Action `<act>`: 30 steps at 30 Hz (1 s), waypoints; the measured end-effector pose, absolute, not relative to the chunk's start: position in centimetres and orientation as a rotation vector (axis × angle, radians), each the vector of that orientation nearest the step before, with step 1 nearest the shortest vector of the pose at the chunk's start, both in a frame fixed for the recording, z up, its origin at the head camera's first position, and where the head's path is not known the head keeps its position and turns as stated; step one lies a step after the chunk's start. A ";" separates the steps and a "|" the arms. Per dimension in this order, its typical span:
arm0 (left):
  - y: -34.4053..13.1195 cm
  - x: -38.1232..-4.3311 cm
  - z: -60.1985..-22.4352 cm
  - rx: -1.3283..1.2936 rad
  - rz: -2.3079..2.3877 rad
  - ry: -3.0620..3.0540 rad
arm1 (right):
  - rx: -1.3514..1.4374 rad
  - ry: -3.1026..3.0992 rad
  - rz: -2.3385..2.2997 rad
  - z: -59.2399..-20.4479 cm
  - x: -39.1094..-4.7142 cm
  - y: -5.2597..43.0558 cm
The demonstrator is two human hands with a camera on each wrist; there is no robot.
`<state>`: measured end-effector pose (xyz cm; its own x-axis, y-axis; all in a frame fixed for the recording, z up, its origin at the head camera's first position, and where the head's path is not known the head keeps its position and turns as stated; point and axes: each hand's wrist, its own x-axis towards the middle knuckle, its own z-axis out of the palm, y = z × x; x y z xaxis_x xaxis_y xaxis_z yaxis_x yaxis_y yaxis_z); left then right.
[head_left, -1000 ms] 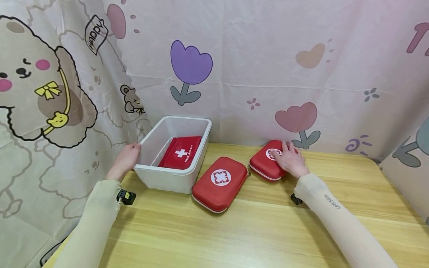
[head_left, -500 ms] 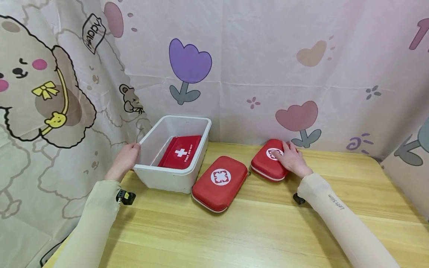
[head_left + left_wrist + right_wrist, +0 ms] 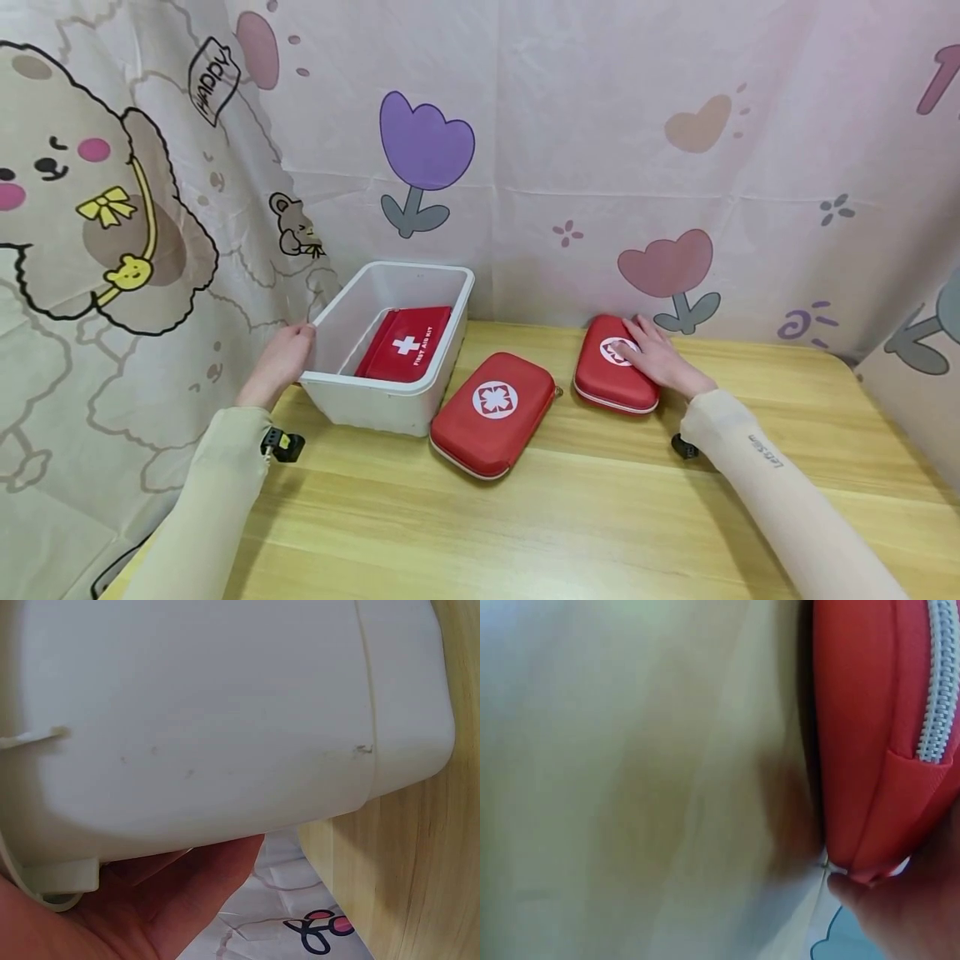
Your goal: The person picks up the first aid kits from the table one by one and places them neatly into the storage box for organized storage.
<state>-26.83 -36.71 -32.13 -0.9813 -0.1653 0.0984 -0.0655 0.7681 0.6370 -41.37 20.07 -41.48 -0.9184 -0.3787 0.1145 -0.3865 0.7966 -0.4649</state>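
At the left, my left hand [image 3: 279, 362] grips the near-left rim of a white plastic bin [image 3: 367, 407]. The left wrist view has its fingers [image 3: 214, 881] against the outer wall, under the rim. A red first aid pouch [image 3: 427, 337] with a white cross lies in the bin. My right hand [image 3: 666, 360] holds a small red zippered first aid case [image 3: 609, 382] at its right side, thumb on top by the white emblem. In the right wrist view a fingertip [image 3: 847, 889] is at the case's lower edge, close to the table.
Between the bin and the small case lies a larger red first aid case [image 3: 480, 437], close to the bin's right side. The wooden table [image 3: 585, 517] meets a printed curtain [image 3: 540, 275] at the back and another at the left.
The small first aid case has turned and shifted slightly to the right under my right hand, which moved right with it. My left hand and the bin stay in place.
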 end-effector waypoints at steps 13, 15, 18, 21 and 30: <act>-36.6 -26.7 -32.0 0.185 -0.999 -2.804 | 0.853 -2.950 0.825 -40.6 -41.9 21.1; -36.6 -26.7 -32.1 0.183 -0.998 -2.806 | 0.855 -2.933 0.824 -40.7 -41.9 21.1; -36.5 -26.7 -32.3 0.180 -0.995 -2.802 | 0.790 -2.898 0.780 -40.7 -41.6 20.8; -36.5 -26.7 -32.3 0.185 -1.007 -2.804 | 0.650 -2.881 0.708 -40.5 -40.8 20.1; -36.5 -26.7 -32.1 0.188 -1.034 -2.812 | 0.175 -2.984 0.700 -39.1 -37.4 17.5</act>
<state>-26.71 -36.45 -32.13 -0.9825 -0.1646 0.0870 -0.0690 0.7559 0.6510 -37.36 17.55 -39.05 -0.9909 -0.0944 0.0956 -0.1271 0.8898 -0.4383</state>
